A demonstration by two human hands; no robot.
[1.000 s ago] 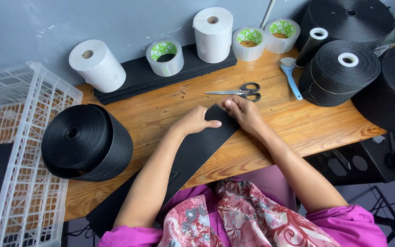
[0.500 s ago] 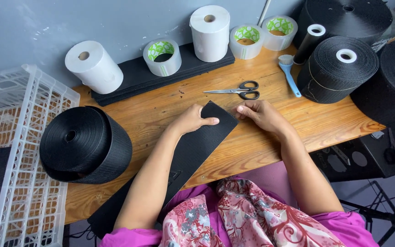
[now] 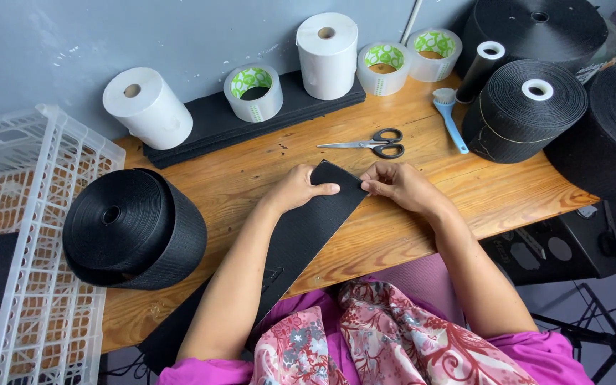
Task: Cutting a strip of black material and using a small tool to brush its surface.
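Observation:
A wide black strap [image 3: 306,222] lies diagonally across the wooden table [image 3: 251,178], running from the centre down over the front edge. My left hand [image 3: 295,187] pinches the strap's left edge near its far end, thumb on top. My right hand [image 3: 399,185] grips the right corner of the same end with its fingertips. The strap end sits lifted slightly between both hands. Black-handled scissors [image 3: 372,144] lie shut on the table just beyond my hands.
A big black strap roll [image 3: 133,228] lies at the left beside a white plastic crate [image 3: 26,214]. White paper rolls [image 3: 147,107], clear tape rolls [image 3: 253,93], a blue brush [image 3: 450,117] and more black rolls [image 3: 525,107] line the back and right.
My right hand has slid right to the strap's corner. The strap end now shows between both hands instead of being covered by them.

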